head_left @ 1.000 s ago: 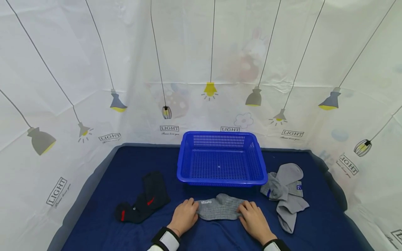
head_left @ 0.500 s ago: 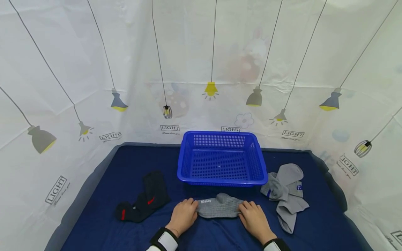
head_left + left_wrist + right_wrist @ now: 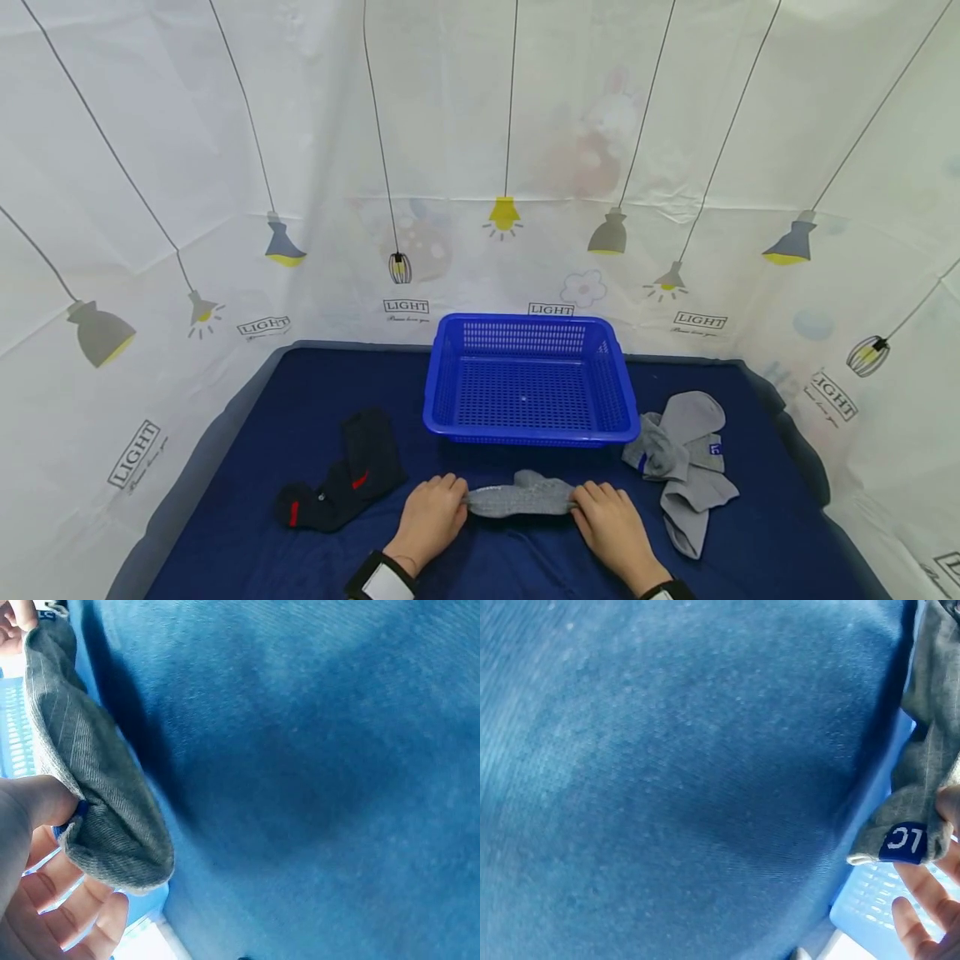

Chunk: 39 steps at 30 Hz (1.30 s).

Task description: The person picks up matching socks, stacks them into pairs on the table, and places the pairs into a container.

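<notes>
A grey sock [image 3: 521,498] is stretched sideways between my two hands, in front of the basket. My left hand [image 3: 431,518] pinches its left end; in the left wrist view the thumb presses on the sock [image 3: 97,772] near a blue patch. At the other end my right hand [image 3: 613,528] pinches the cuff, where the right wrist view shows a blue label [image 3: 904,841] with white letters. A dark shadow beneath the sock in the left wrist view suggests that it is lifted off the cloth.
Behind the hands stands a blue plastic basket [image 3: 531,435]. To the left lie black socks [image 3: 345,475] with red marks. Several grey socks [image 3: 686,467] are heaped at the right. Dark blue cloth [image 3: 315,375] covers the surface, and a white printed sheet [image 3: 465,117] hangs around it.
The grey sock has tipped, so its lettering no longer reads clearly. Both hands keep hold of its ends; the left has shifted slightly left. The basket and other socks have stayed put.
</notes>
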{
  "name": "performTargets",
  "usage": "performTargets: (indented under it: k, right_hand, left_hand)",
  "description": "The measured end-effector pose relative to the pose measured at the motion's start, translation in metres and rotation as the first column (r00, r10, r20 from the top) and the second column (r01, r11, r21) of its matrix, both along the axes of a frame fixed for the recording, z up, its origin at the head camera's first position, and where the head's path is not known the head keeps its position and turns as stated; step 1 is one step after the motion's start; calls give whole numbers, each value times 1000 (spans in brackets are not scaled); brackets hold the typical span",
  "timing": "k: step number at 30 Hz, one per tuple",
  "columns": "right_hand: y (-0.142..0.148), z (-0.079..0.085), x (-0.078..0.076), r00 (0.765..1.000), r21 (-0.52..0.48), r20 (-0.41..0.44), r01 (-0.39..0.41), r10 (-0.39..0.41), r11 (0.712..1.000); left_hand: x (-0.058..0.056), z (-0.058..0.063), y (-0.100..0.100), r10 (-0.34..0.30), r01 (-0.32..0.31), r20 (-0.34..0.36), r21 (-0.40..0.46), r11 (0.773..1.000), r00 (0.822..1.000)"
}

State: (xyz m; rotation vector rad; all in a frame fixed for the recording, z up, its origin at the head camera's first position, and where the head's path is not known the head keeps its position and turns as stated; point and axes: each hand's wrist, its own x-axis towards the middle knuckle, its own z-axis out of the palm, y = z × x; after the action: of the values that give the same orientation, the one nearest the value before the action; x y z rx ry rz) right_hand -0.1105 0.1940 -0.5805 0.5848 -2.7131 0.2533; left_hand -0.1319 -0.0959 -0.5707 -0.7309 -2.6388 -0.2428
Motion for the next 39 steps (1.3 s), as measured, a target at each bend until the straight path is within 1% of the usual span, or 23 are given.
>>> performTargets:
  k: [4, 8, 12, 14, 15, 17, 20, 22, 29, 33, 35, 39]
  right_hand:
    - [-1, 6, 4, 1000, -1, 11, 13, -13, 1000]
    - [-1, 11, 8, 999, 4, 22, 26, -26, 1000]
    - [0, 18, 14, 1000, -5, -21, 13, -13, 1000]
    - [1, 21, 17, 999, -14, -53, 2, -3, 1000]
    - [2, 22, 19, 998, -19, -70, -4, 2, 1000]
    - [3, 24, 23, 997, -27, -76, -8, 6, 1000]
    - [4, 26, 29, 998, -30, -63, -12, 10, 999]
    - [5, 28, 33, 998, -35, -55, -15, 13, 999]
    - [7, 30, 40, 996, -48, -90, -22, 18, 999]
    - [5, 29, 36, 996, -67, -91, -27, 21, 997]
    - [5, 29, 32, 996, -72, -88, -27, 21, 997]
    - [3, 27, 22, 996, -75, -85, -24, 17, 997]
  left_hand:
    - [3, 7, -1, -4, 4, 3, 9, 1000, 1000]
    - [6, 13, -2, -13, 13, -23, 12, 1000, 1000]
    - [10, 17, -3, -32, 34, -58, 33, 999, 998]
    - [13, 20, -2, -41, 44, -56, 42, 998, 998]
    - [14, 21, -2, -46, 49, -46, 45, 998, 998]
    - [18, 23, -2, -53, 53, -4, 44, 998, 999]
    - [23, 26, -2, -58, 55, 74, 36, 998, 996]
    - [27, 28, -2, -61, 57, 112, 31, 998, 992]
    - [35, 35, 0, -83, 75, 169, 54, 996, 982]
    - [34, 34, 0, -72, 59, 220, 64, 996, 973]
    - [31, 32, 1, -59, 44, 238, 65, 997, 969]
    - [23, 27, 2, -35, 20, 252, 61, 998, 967]
